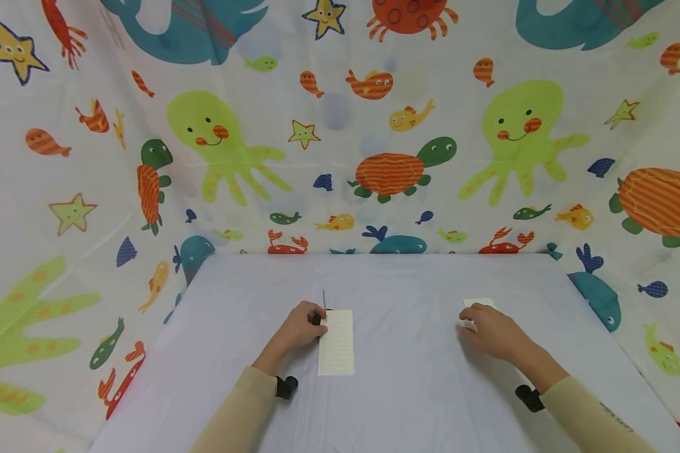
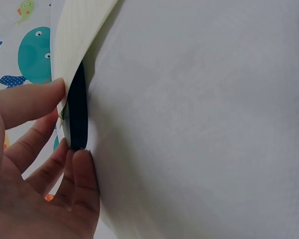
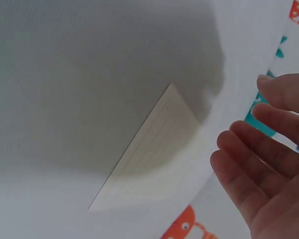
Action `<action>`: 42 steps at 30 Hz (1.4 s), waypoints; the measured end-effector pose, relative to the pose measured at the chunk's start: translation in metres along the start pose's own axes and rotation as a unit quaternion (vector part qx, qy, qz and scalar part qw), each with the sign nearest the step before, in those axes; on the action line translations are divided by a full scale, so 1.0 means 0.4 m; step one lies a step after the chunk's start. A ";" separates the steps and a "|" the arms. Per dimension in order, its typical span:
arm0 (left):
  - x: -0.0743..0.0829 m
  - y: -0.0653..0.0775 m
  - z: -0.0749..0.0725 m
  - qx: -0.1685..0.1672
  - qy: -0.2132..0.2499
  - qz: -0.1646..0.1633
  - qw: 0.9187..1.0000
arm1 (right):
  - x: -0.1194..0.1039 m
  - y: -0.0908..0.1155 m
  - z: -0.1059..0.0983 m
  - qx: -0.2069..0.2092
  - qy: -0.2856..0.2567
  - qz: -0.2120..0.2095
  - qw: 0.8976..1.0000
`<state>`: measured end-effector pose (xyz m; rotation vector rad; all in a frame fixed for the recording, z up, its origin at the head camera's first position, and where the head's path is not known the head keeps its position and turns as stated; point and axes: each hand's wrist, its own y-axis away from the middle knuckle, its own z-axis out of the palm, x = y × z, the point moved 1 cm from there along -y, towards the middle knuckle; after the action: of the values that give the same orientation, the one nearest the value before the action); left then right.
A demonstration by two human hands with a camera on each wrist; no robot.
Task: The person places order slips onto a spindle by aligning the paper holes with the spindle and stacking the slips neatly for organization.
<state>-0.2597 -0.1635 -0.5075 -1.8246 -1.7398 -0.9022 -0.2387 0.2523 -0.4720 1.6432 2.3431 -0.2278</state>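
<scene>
My left hand (image 1: 301,327) is at the upper left corner of a cream, ruled paper sheet (image 1: 336,346). In the left wrist view, its thumb and fingers pinch a dark, narrow, smooth-sided thing (image 2: 78,114) together with the paper edge (image 2: 84,25). The kind of dark thing cannot be made out. A thin dark upright line (image 1: 325,301) shows just above that corner. Farther right, my right hand (image 1: 495,333) hovers with loosely bent fingers and holds nothing. Beside it lies a second ruled paper piece (image 3: 149,154), partly hidden by the hand in the head view.
A white cloth covers the table (image 1: 402,402). Behind it and at both sides hangs a curtain (image 1: 328,138) printed with sea animals. Each wrist carries a small black device, one on the left (image 1: 286,387) and one on the right (image 1: 529,398).
</scene>
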 end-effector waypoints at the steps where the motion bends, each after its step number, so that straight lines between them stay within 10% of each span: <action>1: -0.002 0.000 0.001 0.001 -0.002 0.000 1.000 | 0.007 0.000 -0.004 -0.001 0.001 0.006 1.000; 22: 0.007 -0.003 0.000 -0.004 0.007 0.015 1.000 | 0.161 0.035 -0.007 -0.012 0.010 0.046 0.999; 42: -0.006 0.001 -0.001 -0.001 0.014 0.001 1.000 | 0.161 0.042 0.018 -0.027 0.038 0.081 0.996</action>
<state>-0.2595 -0.1656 -0.5090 -1.8070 -1.7192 -0.9252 -0.2427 0.3137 -0.4982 1.8343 2.2331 -0.0704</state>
